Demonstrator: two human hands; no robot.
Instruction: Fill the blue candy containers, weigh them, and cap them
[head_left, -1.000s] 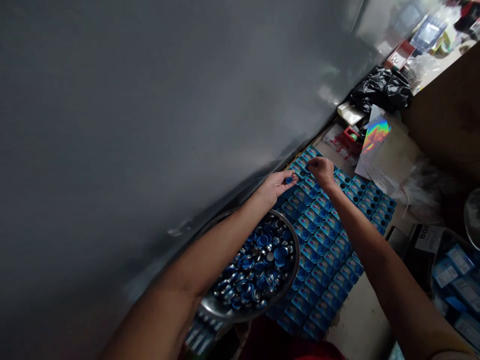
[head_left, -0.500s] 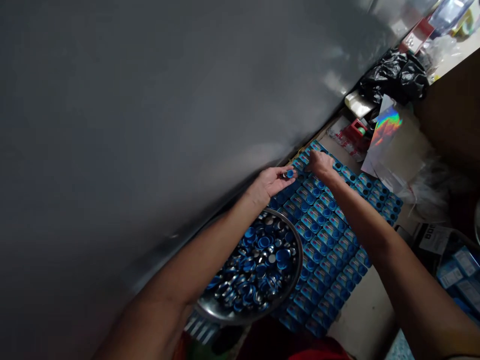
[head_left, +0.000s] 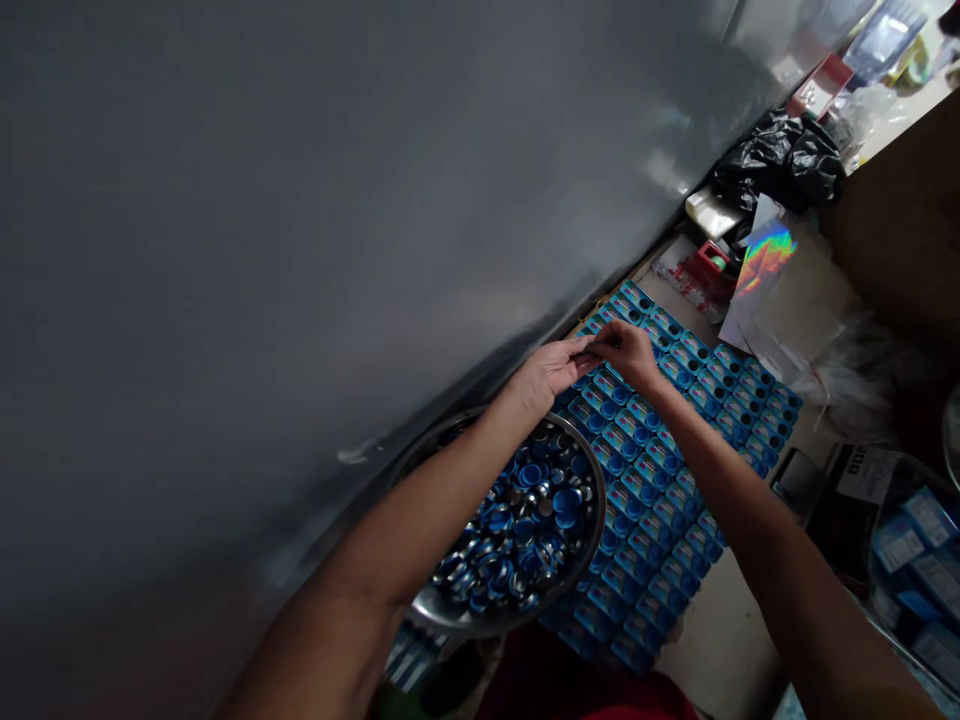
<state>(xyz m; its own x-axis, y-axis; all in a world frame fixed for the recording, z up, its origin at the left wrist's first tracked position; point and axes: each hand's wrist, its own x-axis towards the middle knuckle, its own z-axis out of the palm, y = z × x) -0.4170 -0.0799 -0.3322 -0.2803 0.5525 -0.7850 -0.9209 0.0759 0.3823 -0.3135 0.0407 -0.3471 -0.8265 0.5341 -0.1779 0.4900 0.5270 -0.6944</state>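
Observation:
My left hand is palm up above the rows of blue cards, its fingers curled around small blue-and-silver round caps that are now mostly hidden. The fingertips of my right hand are pinched together against the left fingers; what is between them cannot be made out. Below both hands lie many blue printed cards in tight rows, with a blue disc on many and a dark round spot on those toward the far right. Under my left forearm, a round metal bowl holds a heap of loose blue-and-silver caps.
A grey smooth wall runs along the left. Beyond the cards are a red tape dispenser, a shiny rainbow sheet and a black plastic bag. Blue boxes are at the right.
My right hand has come back from the far cards to my left fingers, covering the cap seen there before. The view has shifted slightly.

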